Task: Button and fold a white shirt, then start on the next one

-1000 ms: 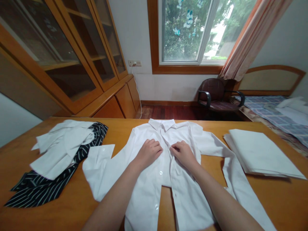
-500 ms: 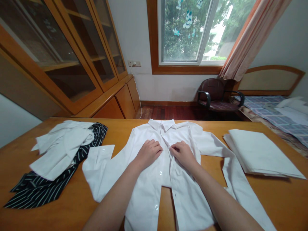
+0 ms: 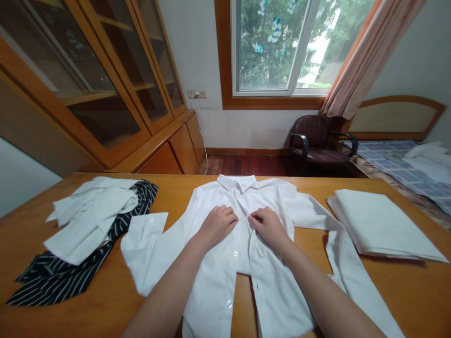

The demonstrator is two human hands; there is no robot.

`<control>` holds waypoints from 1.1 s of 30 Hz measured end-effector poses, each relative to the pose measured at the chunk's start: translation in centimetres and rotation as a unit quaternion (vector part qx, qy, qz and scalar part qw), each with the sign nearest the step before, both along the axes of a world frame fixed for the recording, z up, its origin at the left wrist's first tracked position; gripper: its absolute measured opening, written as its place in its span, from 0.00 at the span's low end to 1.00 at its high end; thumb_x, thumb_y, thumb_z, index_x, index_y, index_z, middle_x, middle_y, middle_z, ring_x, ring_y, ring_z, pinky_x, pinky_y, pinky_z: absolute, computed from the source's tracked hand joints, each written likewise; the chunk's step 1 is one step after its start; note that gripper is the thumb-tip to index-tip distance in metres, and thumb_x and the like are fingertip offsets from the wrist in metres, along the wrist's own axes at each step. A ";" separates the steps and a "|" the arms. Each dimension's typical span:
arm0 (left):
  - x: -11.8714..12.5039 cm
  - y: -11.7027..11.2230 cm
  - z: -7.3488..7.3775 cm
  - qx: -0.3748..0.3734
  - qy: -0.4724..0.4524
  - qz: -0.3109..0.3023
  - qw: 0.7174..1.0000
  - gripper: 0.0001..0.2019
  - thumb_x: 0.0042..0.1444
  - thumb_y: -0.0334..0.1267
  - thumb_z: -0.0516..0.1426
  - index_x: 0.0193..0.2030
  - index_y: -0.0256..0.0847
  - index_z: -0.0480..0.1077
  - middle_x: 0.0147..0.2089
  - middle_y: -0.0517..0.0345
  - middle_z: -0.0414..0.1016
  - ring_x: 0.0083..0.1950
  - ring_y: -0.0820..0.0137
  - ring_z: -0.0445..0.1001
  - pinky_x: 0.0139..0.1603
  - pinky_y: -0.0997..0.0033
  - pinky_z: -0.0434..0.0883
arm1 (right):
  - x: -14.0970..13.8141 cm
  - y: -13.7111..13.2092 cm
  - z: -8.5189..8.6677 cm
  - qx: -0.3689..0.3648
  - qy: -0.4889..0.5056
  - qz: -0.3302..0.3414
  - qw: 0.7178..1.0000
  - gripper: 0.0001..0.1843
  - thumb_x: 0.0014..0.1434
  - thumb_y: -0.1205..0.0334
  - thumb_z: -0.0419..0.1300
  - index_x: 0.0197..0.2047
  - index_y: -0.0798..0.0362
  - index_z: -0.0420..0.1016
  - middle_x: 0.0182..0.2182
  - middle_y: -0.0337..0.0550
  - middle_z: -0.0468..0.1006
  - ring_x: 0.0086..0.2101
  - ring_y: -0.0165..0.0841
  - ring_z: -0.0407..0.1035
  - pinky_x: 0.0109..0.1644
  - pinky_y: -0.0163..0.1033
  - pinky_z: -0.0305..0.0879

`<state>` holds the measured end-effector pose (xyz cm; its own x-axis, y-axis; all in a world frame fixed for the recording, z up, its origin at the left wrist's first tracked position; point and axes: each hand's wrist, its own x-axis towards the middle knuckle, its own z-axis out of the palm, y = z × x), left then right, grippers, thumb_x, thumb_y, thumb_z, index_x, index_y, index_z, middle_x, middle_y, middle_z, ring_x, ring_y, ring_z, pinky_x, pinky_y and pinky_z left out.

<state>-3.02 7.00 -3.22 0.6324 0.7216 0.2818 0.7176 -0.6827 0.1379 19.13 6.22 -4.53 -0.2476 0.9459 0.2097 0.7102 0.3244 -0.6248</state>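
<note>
A white button-up shirt [image 3: 211, 277] lies front side up on the wooden table, its collar toward the far edge and its sleeves spread to both sides. The lower front hangs apart, with buttons showing along the left-hand edge. My left hand [image 3: 220, 220] rests on the left front panel, fingers curled and pinching the cloth near the placket. Across from it, my right hand [image 3: 266, 223] has thumb and finger closed on the edge of the right front panel. A narrow gap separates the two hands. The fingertips partly hide the cloth they grip.
Rumpled white cloth [image 3: 95, 211] lies over black striped fabric [image 3: 81, 272] at the table's left. A folded white stack [image 3: 384, 225] sits at the right. Beyond the table [image 3: 35, 220] stand a glass-door cabinet [image 3: 141, 94], an armchair [image 3: 313, 141] and a bed [image 3: 419, 164].
</note>
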 end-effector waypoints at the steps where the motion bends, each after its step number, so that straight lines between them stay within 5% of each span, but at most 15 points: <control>1: 0.0 0.0 0.1 0.001 0.002 0.001 1.000 0.07 0.66 0.36 0.55 0.37 0.42 0.73 0.37 0.56 0.74 0.42 0.65 0.71 0.44 0.62 0.64 | 0.0 0.0 0.0 0.000 0.000 0.000 1.000 0.08 0.62 0.62 0.60 0.33 0.50 0.80 0.30 0.41 0.80 0.37 0.38 0.67 0.44 0.41 0.59; 33: -0.1 0.0 -0.2 0.007 0.004 0.000 1.000 0.08 0.66 0.36 0.55 0.37 0.42 0.74 0.38 0.57 0.75 0.42 0.66 0.71 0.44 0.63 0.64 | 0.0 -0.1 0.0 -0.001 0.005 0.004 1.000 0.09 0.63 0.62 0.58 0.33 0.49 0.80 0.32 0.40 0.81 0.38 0.38 0.68 0.44 0.39 0.58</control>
<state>-3.07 6.99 -3.39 0.6346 0.7180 0.2860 0.7190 -0.6842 0.1224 19.17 6.07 -4.53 -0.2524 0.9443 0.2110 0.7009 0.3288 -0.6329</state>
